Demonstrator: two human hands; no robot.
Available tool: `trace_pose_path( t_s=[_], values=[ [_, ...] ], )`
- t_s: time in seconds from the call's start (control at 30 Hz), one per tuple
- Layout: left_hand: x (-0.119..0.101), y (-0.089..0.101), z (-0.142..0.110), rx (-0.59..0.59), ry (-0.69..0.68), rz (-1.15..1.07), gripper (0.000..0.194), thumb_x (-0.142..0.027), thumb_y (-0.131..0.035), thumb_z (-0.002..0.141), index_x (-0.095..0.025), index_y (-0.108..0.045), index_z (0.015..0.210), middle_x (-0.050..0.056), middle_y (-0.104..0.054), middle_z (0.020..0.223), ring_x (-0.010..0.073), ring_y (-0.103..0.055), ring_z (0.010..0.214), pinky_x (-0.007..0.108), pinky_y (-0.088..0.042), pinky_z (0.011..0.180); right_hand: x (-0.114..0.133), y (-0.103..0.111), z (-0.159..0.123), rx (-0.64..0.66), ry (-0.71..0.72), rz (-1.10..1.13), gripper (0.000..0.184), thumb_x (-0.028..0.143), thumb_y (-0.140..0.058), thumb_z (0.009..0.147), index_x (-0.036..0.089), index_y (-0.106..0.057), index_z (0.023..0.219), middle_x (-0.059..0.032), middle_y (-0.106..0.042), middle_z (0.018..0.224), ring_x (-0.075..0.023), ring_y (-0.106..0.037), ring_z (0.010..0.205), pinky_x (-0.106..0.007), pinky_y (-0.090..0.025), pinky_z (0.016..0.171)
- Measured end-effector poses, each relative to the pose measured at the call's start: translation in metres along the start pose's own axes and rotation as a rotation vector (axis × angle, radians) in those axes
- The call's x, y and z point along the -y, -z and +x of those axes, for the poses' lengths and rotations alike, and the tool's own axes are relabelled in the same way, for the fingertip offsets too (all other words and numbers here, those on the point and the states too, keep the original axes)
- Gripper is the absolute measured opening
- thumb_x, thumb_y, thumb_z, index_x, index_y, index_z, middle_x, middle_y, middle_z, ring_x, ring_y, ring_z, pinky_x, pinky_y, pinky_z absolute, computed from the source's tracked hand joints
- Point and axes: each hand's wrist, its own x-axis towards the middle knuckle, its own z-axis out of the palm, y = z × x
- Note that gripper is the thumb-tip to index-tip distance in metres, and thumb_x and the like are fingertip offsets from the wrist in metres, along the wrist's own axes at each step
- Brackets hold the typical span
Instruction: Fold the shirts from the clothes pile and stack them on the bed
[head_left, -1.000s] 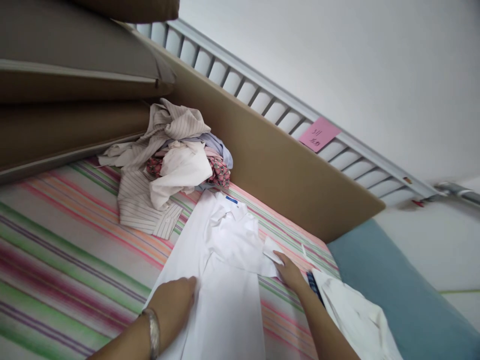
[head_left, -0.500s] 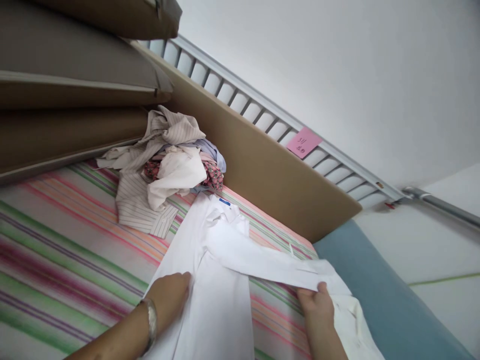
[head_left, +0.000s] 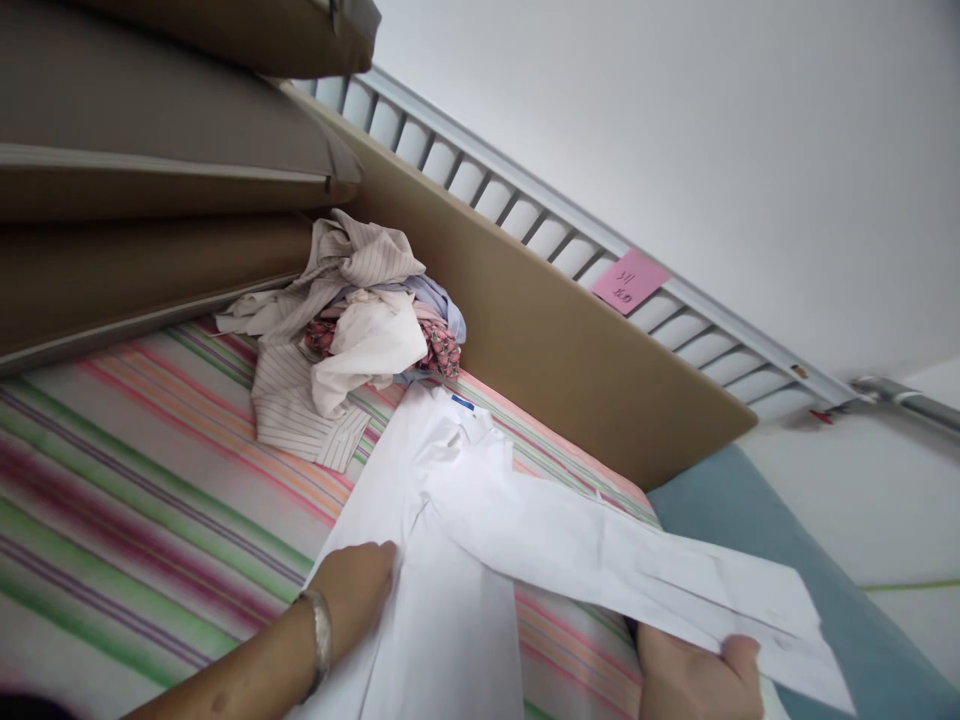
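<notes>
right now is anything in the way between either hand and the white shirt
Nothing visible is: the left hand touches the body of the white shirt, and the right hand holds its sleeve. The pile of clothes lies past the collar, not between.

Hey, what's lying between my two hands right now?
In the head view, white shirt spreads beside your left hand, then striped sheet shows before your right hand.
</notes>
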Motion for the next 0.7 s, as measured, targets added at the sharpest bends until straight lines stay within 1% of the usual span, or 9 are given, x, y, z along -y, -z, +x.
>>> trace_pose_path(
  t_s=[0.17,0.27,0.33,0.4,0.47,0.5,0.57,0.63,0.7],
  values=[
    [0.002,0.0,-0.002,-0.028,-0.015,0.007,0.026,-0.02,-0.033,0.082,-0.019,-0.059,0.089,0.009,-0.065,0.085,0.023,-0.062,0.078,0.033,-0.042,0.067,-0.033,0.033,-0.008,-0.007,-0.302,-0.171,0.066,0.049,-0.027,0.079,0.026,-0.02,0.14,-0.0017,-0.023,0.147,-0.0281,-0.027,0.131,-0.057,-0.028,0.103],
    [0.005,-0.001,-0.003,-0.087,-0.024,-0.067,0.02,-0.019,-0.038,0.078,-0.019,-0.058,0.083,0.007,-0.065,0.082,0.0212,-0.061,0.076,0.031,-0.04,0.065,-0.035,0.033,0.004,-0.04,-0.369,-0.159,0.066,0.045,-0.026,0.078,0.022,-0.022,0.14,-0.0058,-0.029,0.144,-0.0289,-0.032,0.128,-0.057,-0.028,0.103],
    [0.01,-0.005,-0.001,-0.164,-0.044,-0.206,0.015,-0.02,-0.043,0.076,-0.019,-0.057,0.081,0.004,-0.064,0.078,0.0181,-0.059,0.074,0.028,-0.04,0.066,-0.015,0.015,0.012,-0.062,-0.388,-0.094,0.062,0.042,-0.028,0.078,0.021,-0.029,0.137,-0.0064,-0.035,0.141,-0.0262,-0.036,0.127,-0.053,-0.028,0.104],
    [0.018,-0.01,0.003,-0.22,-0.05,-0.425,0.015,-0.024,-0.045,0.076,-0.019,-0.056,0.085,0.001,-0.061,0.073,0.0147,-0.057,0.068,0.025,-0.04,0.064,0.017,-0.011,0.015,-0.092,-0.413,0.028,0.056,0.036,-0.031,0.08,0.021,-0.036,0.134,-0.0061,-0.043,0.136,-0.0226,-0.042,0.123,-0.049,-0.03,0.105],
    [0.027,-0.014,0.009,-0.2,0.015,-0.703,0.022,-0.031,-0.047,0.076,-0.018,-0.054,0.092,0.001,-0.059,0.072,0.0129,-0.055,0.06,0.024,-0.04,0.056,0.055,-0.036,0.007,-0.093,-0.392,0.178,0.05,0.03,-0.034,0.081,0.021,-0.04,0.13,-0.0046,-0.05,0.129,-0.0192,-0.047,0.117,-0.046,-0.035,0.103],
    [0.032,-0.014,0.011,-0.175,0.072,-0.842,0.028,-0.037,-0.049,0.076,-0.017,-0.053,0.095,0.001,-0.058,0.075,0.0126,-0.054,0.057,0.024,-0.039,0.051,0.073,-0.044,-0.001,-0.056,-0.352,0.224,0.047,0.03,-0.037,0.082,0.022,-0.042,0.128,-0.0032,-0.052,0.127,-0.0179,-0.049,0.114,-0.044,-0.037,0.101],
    [0.039,-0.01,0.017,-0.147,0.178,-1.075,0.041,-0.047,-0.055,0.071,-0.016,-0.052,0.097,0.003,-0.059,0.082,0.0128,-0.055,0.056,0.023,-0.038,0.046,0.101,-0.053,-0.028,0.134,-0.235,0.208,0.042,0.033,-0.04,0.084,0.025,-0.045,0.125,-0.0012,-0.055,0.121,-0.0162,-0.051,0.11,-0.039,-0.042,0.097],
    [0.042,-0.002,0.023,-0.173,0.202,-1.24,0.049,-0.052,-0.063,0.064,-0.015,-0.053,0.095,0.006,-0.06,0.087,0.0134,-0.057,0.062,0.024,-0.042,0.051,0.115,-0.05,-0.064,0.416,-0.151,0.115,0.038,0.039,-0.041,0.086,0.024,-0.049,0.121,-0.0024,-0.057,0.116,-0.0167,-0.052,0.106,-0.037,-0.046,0.09],
    [0.041,0.009,0.032,-0.198,0.191,-1.351,0.05,-0.051,-0.068,0.061,-0.014,-0.054,0.092,0.007,-0.061,0.09,0.0139,-0.058,0.067,0.025,-0.045,0.058,0.118,-0.042,-0.105,0.624,-0.143,0.055,0.037,0.04,-0.044,0.086,0.02,-0.051,0.117,-0.0057,-0.057,0.114,-0.018,-0.054,0.101,-0.038,-0.048,0.084]
  ],
)
